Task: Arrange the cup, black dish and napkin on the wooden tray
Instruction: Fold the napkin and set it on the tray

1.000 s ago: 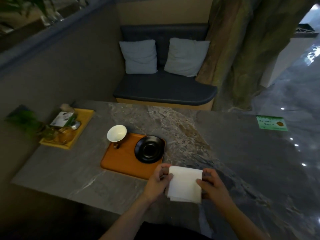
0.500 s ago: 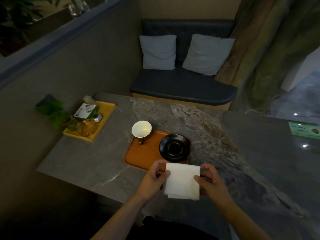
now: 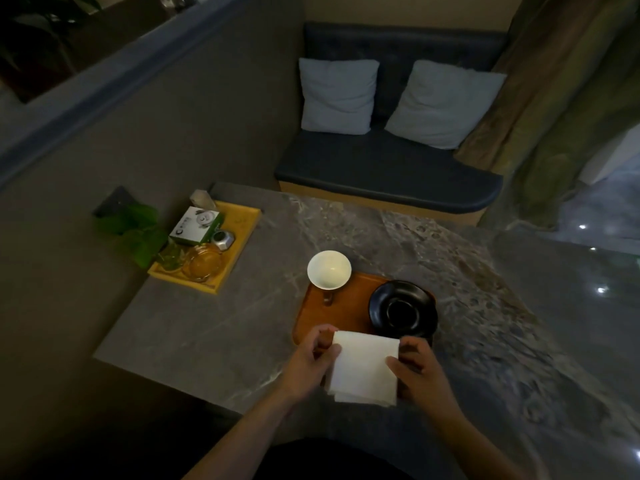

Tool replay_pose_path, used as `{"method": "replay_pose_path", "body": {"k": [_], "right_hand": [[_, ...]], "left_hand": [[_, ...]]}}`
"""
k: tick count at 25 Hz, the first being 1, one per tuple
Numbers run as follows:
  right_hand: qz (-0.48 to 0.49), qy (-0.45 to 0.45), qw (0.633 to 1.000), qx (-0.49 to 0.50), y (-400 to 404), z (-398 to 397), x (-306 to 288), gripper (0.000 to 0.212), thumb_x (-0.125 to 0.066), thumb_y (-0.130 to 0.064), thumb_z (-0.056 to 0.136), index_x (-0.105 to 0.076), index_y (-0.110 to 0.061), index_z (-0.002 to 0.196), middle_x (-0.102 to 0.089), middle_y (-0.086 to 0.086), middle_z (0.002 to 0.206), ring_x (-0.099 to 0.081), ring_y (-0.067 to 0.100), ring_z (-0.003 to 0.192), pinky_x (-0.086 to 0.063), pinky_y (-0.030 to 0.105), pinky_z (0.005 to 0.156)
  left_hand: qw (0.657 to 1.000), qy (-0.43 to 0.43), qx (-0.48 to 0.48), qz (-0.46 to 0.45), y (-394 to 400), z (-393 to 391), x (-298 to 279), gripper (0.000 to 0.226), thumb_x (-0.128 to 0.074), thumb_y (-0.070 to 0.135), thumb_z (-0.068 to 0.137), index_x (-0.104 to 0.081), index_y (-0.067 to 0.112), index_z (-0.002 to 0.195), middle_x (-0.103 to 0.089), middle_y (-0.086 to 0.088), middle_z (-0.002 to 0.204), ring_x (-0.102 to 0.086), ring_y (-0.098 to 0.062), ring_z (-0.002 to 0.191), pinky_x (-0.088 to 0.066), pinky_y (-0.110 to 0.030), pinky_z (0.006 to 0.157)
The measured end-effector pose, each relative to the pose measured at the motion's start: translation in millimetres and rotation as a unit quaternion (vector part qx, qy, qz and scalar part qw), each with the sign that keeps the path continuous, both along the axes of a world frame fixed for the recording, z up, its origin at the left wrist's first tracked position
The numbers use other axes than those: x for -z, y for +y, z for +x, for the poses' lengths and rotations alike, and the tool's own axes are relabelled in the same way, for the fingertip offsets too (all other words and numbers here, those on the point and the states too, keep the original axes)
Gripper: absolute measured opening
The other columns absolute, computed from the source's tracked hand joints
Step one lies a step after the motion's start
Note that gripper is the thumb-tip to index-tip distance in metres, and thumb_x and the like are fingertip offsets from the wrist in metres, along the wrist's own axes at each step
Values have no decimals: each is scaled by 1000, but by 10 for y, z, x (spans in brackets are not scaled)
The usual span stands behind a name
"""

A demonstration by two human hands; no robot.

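Cup [image 3: 329,274], black dish [image 3: 402,309] on wooden tray [image 3: 341,315]

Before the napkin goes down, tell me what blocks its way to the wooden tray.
Nothing visible does. Both hands, left hand and right hand, hold the napkin over the wooden tray near edge; the cup and black dish sit farther back.
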State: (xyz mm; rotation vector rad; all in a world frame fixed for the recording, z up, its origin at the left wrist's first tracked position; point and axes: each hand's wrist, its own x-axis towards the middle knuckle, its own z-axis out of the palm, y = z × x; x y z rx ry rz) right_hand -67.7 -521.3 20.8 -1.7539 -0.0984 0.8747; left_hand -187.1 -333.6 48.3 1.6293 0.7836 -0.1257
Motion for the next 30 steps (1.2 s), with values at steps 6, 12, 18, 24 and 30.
{"method": "replay_pose_path", "body": {"k": [6,12,18,24,30], "right_hand": [[-20,-1,1000,3,488,-299,165,26,-62,-21,90,-47,-37,104,-49,-8,118,-56,19,104,-61,47,73],[-83,-29,996,-20,803,-354,275,28,-58,-22,93,-45,-40,109,-52,-8,117,-57,14,98,-58,43,81],[-146,-38,988,-42,1136,-202,429,53,-60,-13,90,-42,-25,138,-50,-2,132,-52,20,116,-54,48,92],[-194,-66,976,-76,1312,-42,620,70,-66,-10,85,-32,-16,146,-49,9,141,-48,24,126,-47,43,102],[-268,-118,947,-132,1367,51,742,83,-72,-19,81,-25,-19,149,-42,9,142,-47,22,125,-44,34,99]], "left_hand": [[998,49,30,39,550,-93,325,25,-51,36,98,-41,44,120,-47,3,133,-53,-16,113,-55,-40,93],[996,82,-16,-27,863,-29,522,25,-54,27,97,-47,40,117,-49,-3,136,-52,-28,121,-52,-55,97],[992,129,-9,-5,1033,258,593,53,-65,13,89,-42,35,131,-51,-2,140,-51,-26,125,-54,-49,95],[984,127,105,71,1121,502,661,77,-71,7,81,-34,20,146,-45,-7,147,-44,-25,135,-44,-46,107],[954,155,178,186,1050,571,749,73,-69,20,86,-30,32,147,-28,-2,154,-41,-23,135,-45,-43,105]]}}
